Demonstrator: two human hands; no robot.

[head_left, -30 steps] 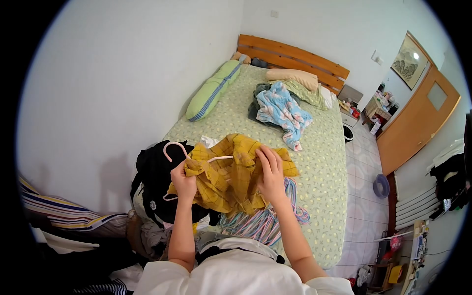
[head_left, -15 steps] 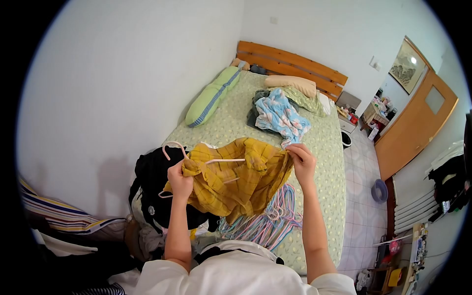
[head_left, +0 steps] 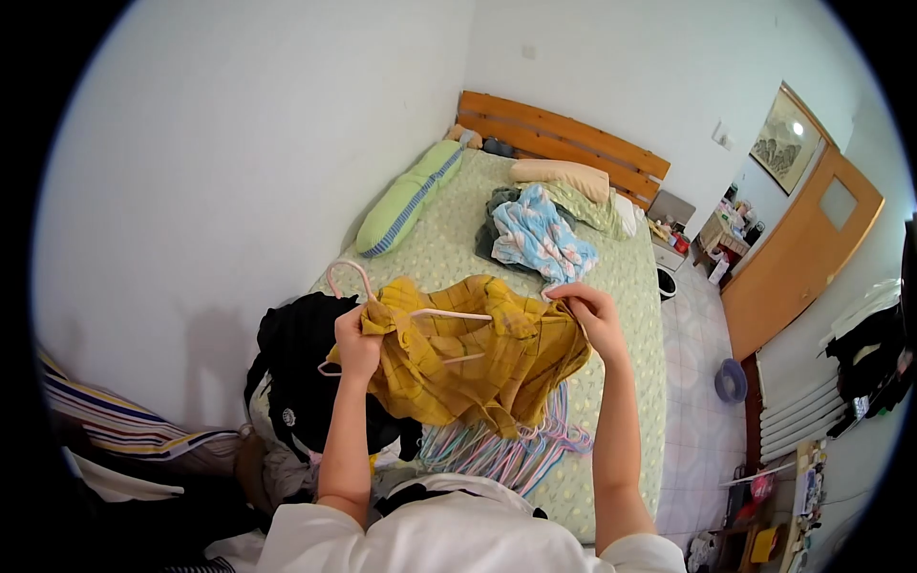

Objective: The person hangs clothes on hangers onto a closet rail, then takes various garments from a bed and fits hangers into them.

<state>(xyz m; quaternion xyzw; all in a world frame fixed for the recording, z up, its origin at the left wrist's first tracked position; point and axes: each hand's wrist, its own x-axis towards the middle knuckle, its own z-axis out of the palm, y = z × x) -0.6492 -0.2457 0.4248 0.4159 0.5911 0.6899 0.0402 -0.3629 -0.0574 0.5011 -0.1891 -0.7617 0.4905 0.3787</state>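
Observation:
A mustard-yellow checked shirt (head_left: 449,377) is stretched between my hands above the bed. Inside it sits a pale pink hanger (head_left: 457,315), whose hook sticks up at the left and whose lower corner shows left of my wrist. My left hand (head_left: 357,346) is closed on the shirt's left end, right by the hanger's neck; how much of the hanger it grips is hidden. The shirt's right edge is pinched in my right hand (head_left: 594,320). Beneath the shirt, a heap of pastel hangers (head_left: 501,454) lies on the bed.
Black clothing (head_left: 296,349) lies left on the bed (head_left: 621,411). Farther back are a blue patterned cloth (head_left: 540,229), a green bolster (head_left: 406,205) and a beige pillow (head_left: 564,177). A purple basin (head_left: 731,380) stands on the floor, near the wooden door (head_left: 802,258).
The shirt's right side has shifted right and slightly down with my right hand. My left hand and the hanger have moved a little right. The camera view has tilted slightly.

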